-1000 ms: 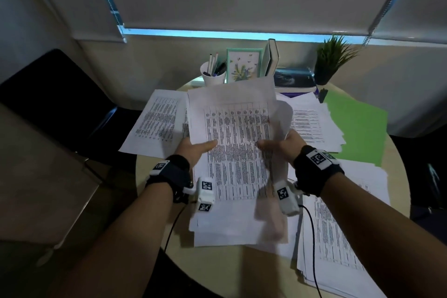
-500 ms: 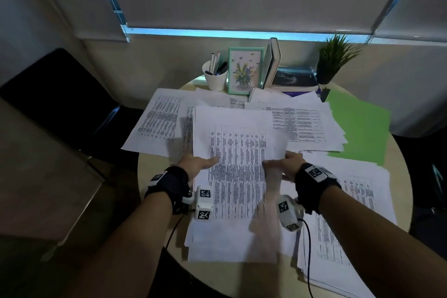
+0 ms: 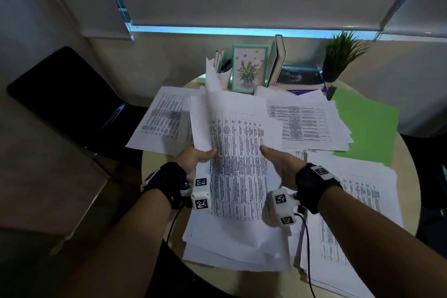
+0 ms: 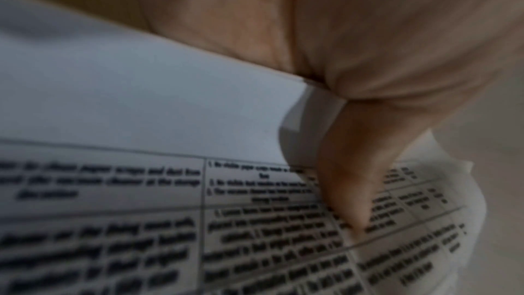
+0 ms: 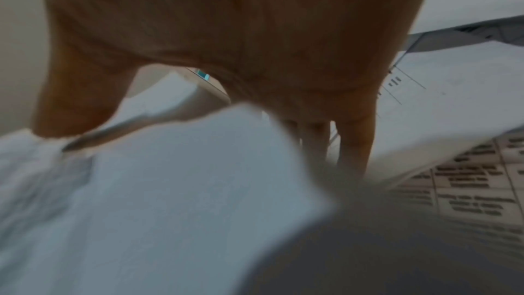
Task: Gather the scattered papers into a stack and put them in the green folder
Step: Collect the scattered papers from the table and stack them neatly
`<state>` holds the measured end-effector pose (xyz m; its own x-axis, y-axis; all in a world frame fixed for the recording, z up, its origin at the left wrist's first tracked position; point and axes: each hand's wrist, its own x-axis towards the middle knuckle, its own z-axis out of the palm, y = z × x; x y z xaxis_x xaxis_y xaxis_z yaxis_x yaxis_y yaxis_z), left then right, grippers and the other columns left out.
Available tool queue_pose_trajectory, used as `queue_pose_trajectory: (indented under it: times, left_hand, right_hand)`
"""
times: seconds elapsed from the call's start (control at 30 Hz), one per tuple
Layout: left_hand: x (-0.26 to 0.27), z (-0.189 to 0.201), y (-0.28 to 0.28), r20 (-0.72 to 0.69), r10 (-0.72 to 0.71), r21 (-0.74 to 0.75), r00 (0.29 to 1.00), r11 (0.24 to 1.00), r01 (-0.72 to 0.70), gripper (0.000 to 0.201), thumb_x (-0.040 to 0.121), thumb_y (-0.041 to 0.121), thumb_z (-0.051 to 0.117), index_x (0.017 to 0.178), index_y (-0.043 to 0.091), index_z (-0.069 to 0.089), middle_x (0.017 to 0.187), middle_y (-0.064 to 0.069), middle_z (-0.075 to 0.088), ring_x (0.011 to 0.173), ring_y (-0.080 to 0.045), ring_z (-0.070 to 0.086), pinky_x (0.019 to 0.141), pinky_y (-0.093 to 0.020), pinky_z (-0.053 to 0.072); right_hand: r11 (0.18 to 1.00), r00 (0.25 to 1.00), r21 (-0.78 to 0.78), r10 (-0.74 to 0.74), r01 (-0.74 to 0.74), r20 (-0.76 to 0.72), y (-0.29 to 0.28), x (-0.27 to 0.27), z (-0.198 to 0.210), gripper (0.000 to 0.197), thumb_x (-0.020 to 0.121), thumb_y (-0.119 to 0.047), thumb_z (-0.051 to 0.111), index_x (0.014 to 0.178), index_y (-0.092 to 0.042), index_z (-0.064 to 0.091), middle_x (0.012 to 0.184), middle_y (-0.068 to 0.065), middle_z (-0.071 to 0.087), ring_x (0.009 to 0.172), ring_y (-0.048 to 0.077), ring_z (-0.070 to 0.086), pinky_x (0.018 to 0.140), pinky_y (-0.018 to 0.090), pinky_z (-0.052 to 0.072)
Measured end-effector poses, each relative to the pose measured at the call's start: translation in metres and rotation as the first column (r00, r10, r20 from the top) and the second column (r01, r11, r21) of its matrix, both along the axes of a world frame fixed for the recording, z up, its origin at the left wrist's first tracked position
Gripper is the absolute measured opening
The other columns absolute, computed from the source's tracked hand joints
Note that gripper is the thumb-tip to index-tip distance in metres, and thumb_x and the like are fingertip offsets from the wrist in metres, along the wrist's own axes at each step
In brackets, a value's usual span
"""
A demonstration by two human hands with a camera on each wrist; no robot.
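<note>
Two bare forearms end in hands (image 3: 193, 158) (image 3: 281, 167) behind black wrist straps, each carrying white camera blocks (image 3: 200, 192) printed with black-and-white square markers, with thin black cables (image 3: 306, 244) trailing back from the wrists.

both hands (image 3: 242, 162) hide their fingers under the paper stack (image 3: 239, 176), whose print blurs.

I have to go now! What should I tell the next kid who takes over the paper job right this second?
Left hand: grips the stack's left edge, thumb on top.
Right hand: grips its right edge.
The stack is held over the table, one sheet curling up at the far left.
Done: some papers gathered.
Left: loose sheets at far left, far right and near right; the green folder lies shut at the right, holding nothing yet.
</note>
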<state>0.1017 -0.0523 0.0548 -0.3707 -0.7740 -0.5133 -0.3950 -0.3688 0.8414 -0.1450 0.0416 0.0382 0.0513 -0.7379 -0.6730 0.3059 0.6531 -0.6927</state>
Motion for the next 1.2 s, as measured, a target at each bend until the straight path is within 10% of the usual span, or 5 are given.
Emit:
queue_pose_trajectory:
  times: [0.2, 0.57, 0.7, 0.87, 1.2]
  left_hand:
    - [-0.016, 0.026, -0.009, -0.261, 0.035, 0.055, 0.965, 0.998, -0.021, 0.06, 0.052, 0.049, 0.086, 0.098, 0.013, 0.072, 0.118, -0.015, 0.064, 0.121, -0.032, 0.054, 0.107, -0.045, 0.037]
    - [-0.017, 0.02, -0.016, -0.163, 0.048, -0.084, 0.985, 0.995, -0.062, 0.023, 0.091, 0.012, 0.06, 0.114, 0.008, 0.061, 0.105, 0.0, 0.067, 0.108, -0.021, 0.059, 0.105, -0.031, 0.039]
    - [-0.019, 0.001, -0.02, -0.024, 0.223, -0.241, 0.975, 0.945, -0.222, 0.029, 0.083, 0.018, 0.074, 0.11, 0.01, 0.067, 0.106, -0.002, 0.07, 0.103, -0.021, 0.064, 0.097, -0.032, 0.047]
    - [-0.024, 0.008, -0.016, -0.028, 0.293, -0.385, 0.956, 0.879, -0.281, 0.031, 0.077, 0.021, 0.08, 0.104, 0.01, 0.069, 0.093, 0.002, 0.07, 0.088, -0.017, 0.065, 0.082, -0.027, 0.05]
    - [-0.027, 0.046, -0.022, -0.236, 0.324, -0.251, 0.916, 0.89, -0.38, 0.022, 0.079, 0.026, 0.077, 0.099, 0.02, 0.071, 0.089, 0.01, 0.07, 0.085, -0.005, 0.066, 0.073, -0.015, 0.048]
  right_hand:
    - [0.986, 0.972, -0.117, -0.087, 0.115, 0.217, 0.003, -0.001, -0.013, 0.107, 0.048, -0.065, 0.084, 0.139, -0.023, 0.048, 0.129, 0.015, 0.06, 0.114, 0.035, 0.06, 0.089, 0.049, 0.052]
    - [0.944, 0.964, -0.191, -0.261, 0.267, 0.06, -0.012, -0.022, 0.002, 0.063, 0.048, -0.042, 0.091, 0.103, -0.016, 0.074, 0.116, 0.008, 0.064, 0.118, 0.025, 0.053, 0.114, 0.043, 0.03]
    - [0.968, 0.961, -0.225, -0.162, 0.111, -0.222, -0.014, -0.023, 0.011, 0.047, 0.061, -0.023, 0.09, 0.099, -0.003, 0.072, 0.1, 0.021, 0.071, 0.084, 0.043, 0.068, 0.069, 0.045, 0.059]
    - [0.947, 0.797, -0.315, -0.243, 0.07, -0.553, -0.034, -0.022, 0.026, 0.037, 0.071, -0.017, 0.083, 0.102, -0.004, 0.068, 0.093, 0.009, 0.069, 0.085, 0.025, 0.066, 0.076, 0.034, 0.055]
    - [0.89, 0.795, -0.445, -0.336, 0.093, -0.506, -0.038, -0.04, 0.042, 0.054, 0.071, -0.02, 0.083, 0.12, -0.01, 0.061, 0.108, 0.004, 0.069, 0.094, 0.02, 0.066, 0.08, 0.034, 0.055]
